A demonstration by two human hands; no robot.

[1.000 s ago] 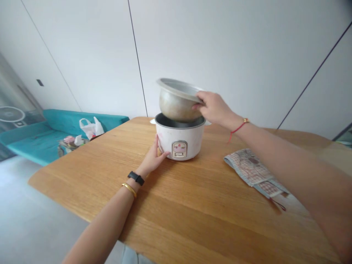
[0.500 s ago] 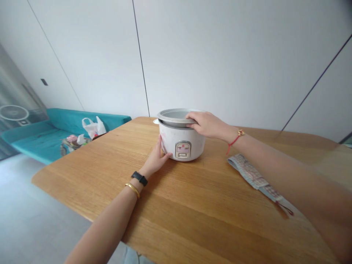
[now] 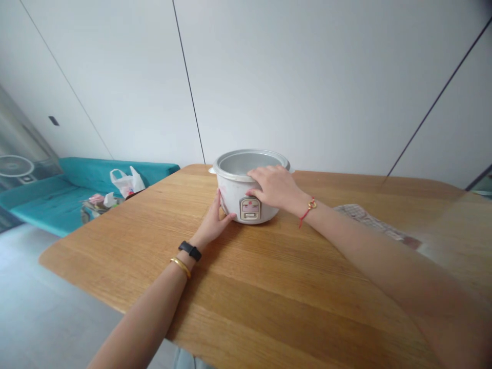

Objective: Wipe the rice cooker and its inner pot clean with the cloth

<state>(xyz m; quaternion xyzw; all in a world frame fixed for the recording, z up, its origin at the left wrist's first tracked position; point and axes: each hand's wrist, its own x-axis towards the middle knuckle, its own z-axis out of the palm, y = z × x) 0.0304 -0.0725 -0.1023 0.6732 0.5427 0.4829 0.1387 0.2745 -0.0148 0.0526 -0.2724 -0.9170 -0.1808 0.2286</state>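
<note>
A white rice cooker (image 3: 229,197) with a small front panel stands upright on the wooden table, without a lid. Its grey metal inner pot (image 3: 234,163) sits level in the body, its rim down at the cooker's top edge. My left hand (image 3: 211,223) holds the lower left side of the cooker, thumb along the base and fingers round the wall; some fingertips are hidden behind it. Over the front right rim of the pot lies my right hand (image 3: 279,188), fingers bent over the edge and thumb on the outside near the panel.
On the table (image 3: 238,292), a folded checked cloth (image 3: 369,220) lies partly behind my right forearm. A teal sofa (image 3: 42,205) with a white plastic bag (image 3: 128,182) is beyond the left edge, a fan (image 3: 15,166) further left. A pale panelled wall (image 3: 292,77) rises behind.
The inner pot, tilted and raised at the left before, has dropped level into the cooker. My right hand has shifted left along the rim. My left hand keeps its place on the cooker.
</note>
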